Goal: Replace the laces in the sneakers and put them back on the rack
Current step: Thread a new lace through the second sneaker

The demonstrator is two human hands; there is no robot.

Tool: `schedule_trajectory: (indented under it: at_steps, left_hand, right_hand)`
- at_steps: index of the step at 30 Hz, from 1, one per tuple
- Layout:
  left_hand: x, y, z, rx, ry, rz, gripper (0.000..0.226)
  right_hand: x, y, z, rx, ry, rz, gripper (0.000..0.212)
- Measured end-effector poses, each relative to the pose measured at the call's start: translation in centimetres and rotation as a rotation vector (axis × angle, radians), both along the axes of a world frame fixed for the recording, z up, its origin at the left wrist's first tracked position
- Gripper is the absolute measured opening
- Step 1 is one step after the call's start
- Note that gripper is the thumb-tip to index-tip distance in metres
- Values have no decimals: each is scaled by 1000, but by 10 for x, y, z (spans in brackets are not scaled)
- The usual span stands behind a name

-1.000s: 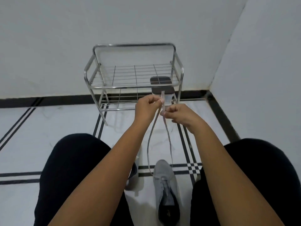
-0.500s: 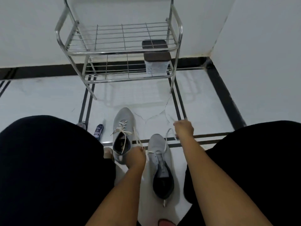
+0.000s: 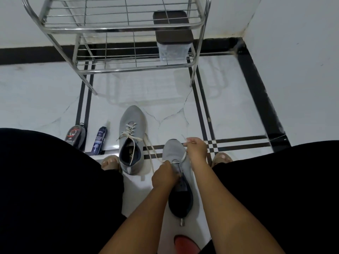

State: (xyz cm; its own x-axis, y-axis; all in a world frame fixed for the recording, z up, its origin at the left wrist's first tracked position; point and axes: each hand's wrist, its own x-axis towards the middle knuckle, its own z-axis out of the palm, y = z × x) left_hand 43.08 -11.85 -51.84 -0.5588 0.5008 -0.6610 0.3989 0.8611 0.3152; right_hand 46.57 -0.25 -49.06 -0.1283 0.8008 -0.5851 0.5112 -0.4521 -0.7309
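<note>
- Since half a second ago: left hand (image 3: 163, 174) moved up onto the eyelets of the near sneaker (image 3: 178, 177); right hand (image 3: 196, 150) drawn back to its toe
- Left fingers: curled, pinching one end of the lace (image 3: 183, 157)
- Right fingers: pinching the other end
- Sneaker: on the floor between the feet, long axis toe-away, toward the rack (image 3: 117, 30)
- Second sneaker (image 3: 131, 139): laced, just left
- Judgement: left hand is nearer the next eyelets

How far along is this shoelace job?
About halfway. The left sneaker looks laced but untied. The right sneaker is in progress: left hand and right hand each pinch its lace. Neither is on the rack yet.
</note>
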Motion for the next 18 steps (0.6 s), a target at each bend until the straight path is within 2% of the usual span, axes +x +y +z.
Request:
schedule_trajectory:
  at_steps: [5,8,12,16,18]
  left_hand:
    - [-8,-1,-4,14,-14,47,13]
    - [-21,-10,-11,48,-152,191,21]
    - [-28,-15,-21,95,-299,393,22]
    - [-28,-17,-25,103,-326,436,24]
    - [-28,-17,-27,109,-331,450,25]
  right_hand:
    - [11,-21,-32,-160,-96,188,19]
    - [16,-26,-41,-185,-231,375,12]
    - [18,-34,-38,-78,-378,536,18]
    - [19,-36,-39,-27,-451,609,12]
    - [18,-37,-39,-23,-466,635,16]
